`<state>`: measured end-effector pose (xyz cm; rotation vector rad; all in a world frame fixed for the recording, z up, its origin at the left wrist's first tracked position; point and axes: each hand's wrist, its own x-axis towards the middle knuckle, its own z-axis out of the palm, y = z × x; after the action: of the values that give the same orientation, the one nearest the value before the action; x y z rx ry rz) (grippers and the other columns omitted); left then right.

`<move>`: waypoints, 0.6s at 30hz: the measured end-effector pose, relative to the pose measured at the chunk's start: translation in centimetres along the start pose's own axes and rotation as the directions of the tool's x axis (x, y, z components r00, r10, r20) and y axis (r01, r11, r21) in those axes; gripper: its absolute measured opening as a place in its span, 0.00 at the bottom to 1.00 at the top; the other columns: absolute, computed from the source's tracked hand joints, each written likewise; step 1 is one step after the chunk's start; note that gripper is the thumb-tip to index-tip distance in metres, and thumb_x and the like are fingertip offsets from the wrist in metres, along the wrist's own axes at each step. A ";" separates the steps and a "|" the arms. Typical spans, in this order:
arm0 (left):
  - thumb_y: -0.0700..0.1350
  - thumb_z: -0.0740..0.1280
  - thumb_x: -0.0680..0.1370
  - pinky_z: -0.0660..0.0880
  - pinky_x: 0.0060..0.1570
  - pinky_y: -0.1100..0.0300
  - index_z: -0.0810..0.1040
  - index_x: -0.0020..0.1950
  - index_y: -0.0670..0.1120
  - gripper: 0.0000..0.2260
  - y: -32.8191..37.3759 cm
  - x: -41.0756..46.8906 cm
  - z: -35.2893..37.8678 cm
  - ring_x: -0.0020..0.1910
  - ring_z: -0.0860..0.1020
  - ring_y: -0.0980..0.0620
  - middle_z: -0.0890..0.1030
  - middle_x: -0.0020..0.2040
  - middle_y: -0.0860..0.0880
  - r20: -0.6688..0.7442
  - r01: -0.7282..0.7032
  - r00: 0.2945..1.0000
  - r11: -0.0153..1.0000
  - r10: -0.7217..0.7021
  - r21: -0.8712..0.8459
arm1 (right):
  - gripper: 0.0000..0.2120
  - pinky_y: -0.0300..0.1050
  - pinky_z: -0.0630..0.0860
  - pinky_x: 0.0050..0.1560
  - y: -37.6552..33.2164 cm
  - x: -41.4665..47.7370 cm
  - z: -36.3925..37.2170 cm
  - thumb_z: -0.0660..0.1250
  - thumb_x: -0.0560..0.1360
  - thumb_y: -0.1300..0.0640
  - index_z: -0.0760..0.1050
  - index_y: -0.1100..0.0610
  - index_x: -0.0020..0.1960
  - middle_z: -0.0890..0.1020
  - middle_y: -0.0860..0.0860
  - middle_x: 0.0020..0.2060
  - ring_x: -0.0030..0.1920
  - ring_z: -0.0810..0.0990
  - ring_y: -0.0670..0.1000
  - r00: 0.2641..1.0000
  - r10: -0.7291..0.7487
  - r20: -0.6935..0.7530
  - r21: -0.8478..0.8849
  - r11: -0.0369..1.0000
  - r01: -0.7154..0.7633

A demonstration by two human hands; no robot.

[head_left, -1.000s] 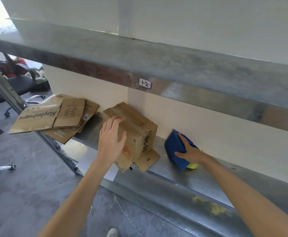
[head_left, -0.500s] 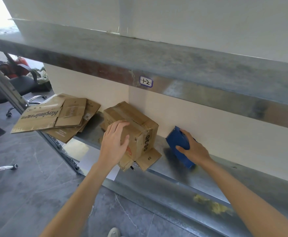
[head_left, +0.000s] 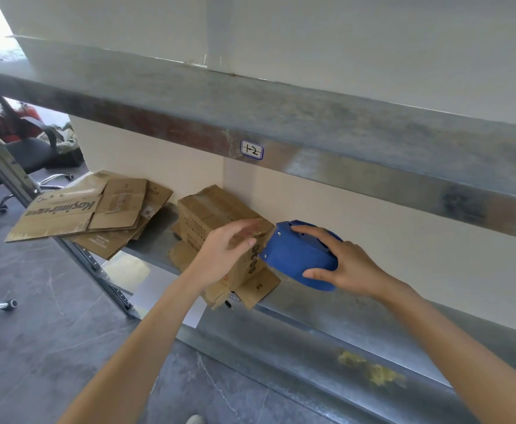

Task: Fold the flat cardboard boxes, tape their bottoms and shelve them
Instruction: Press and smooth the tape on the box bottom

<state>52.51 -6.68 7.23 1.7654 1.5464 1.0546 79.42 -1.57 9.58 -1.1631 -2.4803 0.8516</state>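
A folded brown cardboard box [head_left: 207, 218] stands on the metal shelf [head_left: 327, 307] with its bottom flaps splayed out underneath. My left hand [head_left: 223, 255] rests on the box's upper right corner, fingers curled over the edge. My right hand [head_left: 345, 264] grips a blue tape dispenser [head_left: 296, 255] and holds it against the box's right end, lifted off the shelf. Several flat cardboard boxes [head_left: 76, 209] lie stacked at the shelf's left end, overhanging its edge.
An upper metal shelf [head_left: 281, 123] with a "1-2" label [head_left: 252, 149] runs overhead. A slanted rack post [head_left: 11, 175] stands at the left. Office chairs [head_left: 27, 154] sit on the grey floor beyond. A yellowish stain [head_left: 370, 368] marks the shelf's front lip.
My right hand lifted the blue tape dispenser off the shelf and brought it left to the box's right end. My left hand slid right along the box top.
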 end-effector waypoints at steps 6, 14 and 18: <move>0.38 0.62 0.83 0.71 0.66 0.64 0.74 0.71 0.46 0.17 0.8 -0.4 -0.7 0.66 0.75 0.60 0.78 0.67 0.54 0.168 0.016 0.986 0.981 0.017 -0.194 | 0.36 0.46 0.76 0.55 -1.2 0.0 0.4 0.72 0.74 0.45 0.53 0.22 0.69 0.73 0.36 0.62 0.50 0.78 0.49 0.994 -0.066 0.084 -0.087 0.994 0.073; 0.26 0.60 0.77 0.77 0.56 0.63 0.81 0.58 0.50 0.22 0.6 -1.0 -1.1 0.55 0.81 0.57 0.84 0.55 0.53 0.173 0.108 0.982 0.971 -0.071 -0.215 | 0.37 0.40 0.74 0.50 -2.1 0.3 1.4 0.70 0.75 0.44 0.48 0.19 0.68 0.69 0.29 0.59 0.46 0.77 0.46 0.975 -0.176 0.138 -0.136 0.971 0.195; 0.24 0.61 0.75 0.77 0.44 0.66 0.81 0.55 0.51 0.24 0.3 -1.0 -1.2 0.48 0.82 0.61 0.83 0.52 0.54 0.164 0.143 0.980 0.973 -0.114 -0.179 | 0.37 0.44 0.76 0.51 -2.6 0.4 1.8 0.70 0.75 0.43 0.47 0.19 0.68 0.71 0.33 0.60 0.47 0.78 0.48 0.965 -0.204 0.163 -0.144 0.963 0.228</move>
<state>51.66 -7.79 7.95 1.5564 1.3976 0.9469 76.75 -3.30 9.75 -0.8799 -2.7787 0.7100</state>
